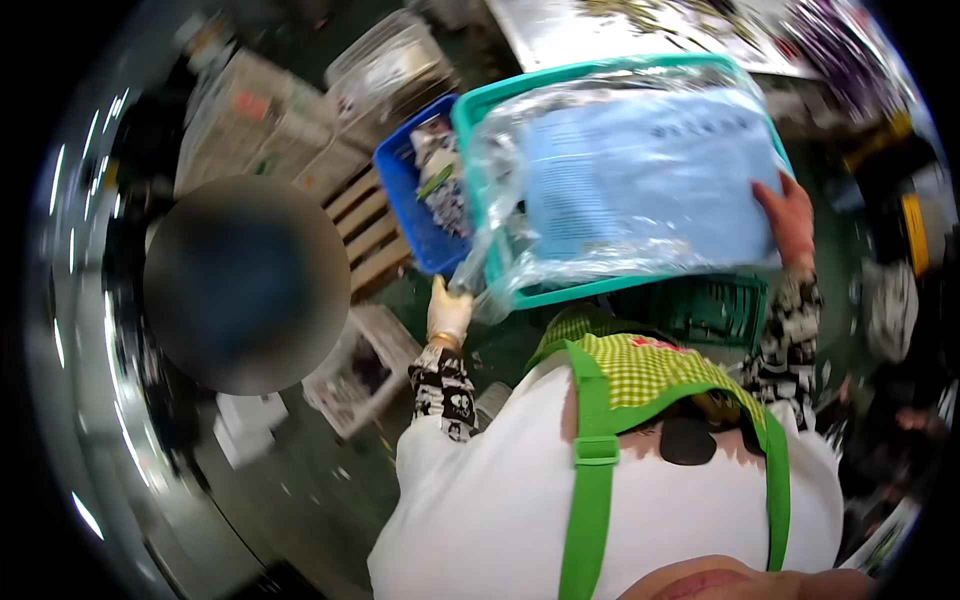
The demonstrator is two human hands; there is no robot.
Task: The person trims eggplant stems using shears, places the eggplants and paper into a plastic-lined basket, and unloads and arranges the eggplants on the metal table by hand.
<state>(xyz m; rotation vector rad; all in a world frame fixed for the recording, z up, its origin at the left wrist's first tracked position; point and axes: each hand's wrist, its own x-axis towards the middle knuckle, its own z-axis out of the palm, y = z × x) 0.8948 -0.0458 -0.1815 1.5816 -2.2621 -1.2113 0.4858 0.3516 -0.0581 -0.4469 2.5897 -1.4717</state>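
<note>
A teal crate [462, 125] lined with clear plastic film [497, 165] is in front of me. On the film lies a light blue printed sheet or flat package [640, 170]; which it is I cannot tell. My right hand [787, 220] grips its right edge, thumb on top and some fingers hidden. My left hand [450, 312], in a pale glove, is closed at the crate's near left corner on a loose end of the film. Just beyond this hand is a blue bin [410, 215] holding scraps.
A white table [540, 35] with plant stems stands behind the crate. Stacked boxes [270, 120] and a wooden pallet [365, 215] are to the left. A green crate [715, 310] sits below the teal one, and a white box [350, 400] stands on the floor.
</note>
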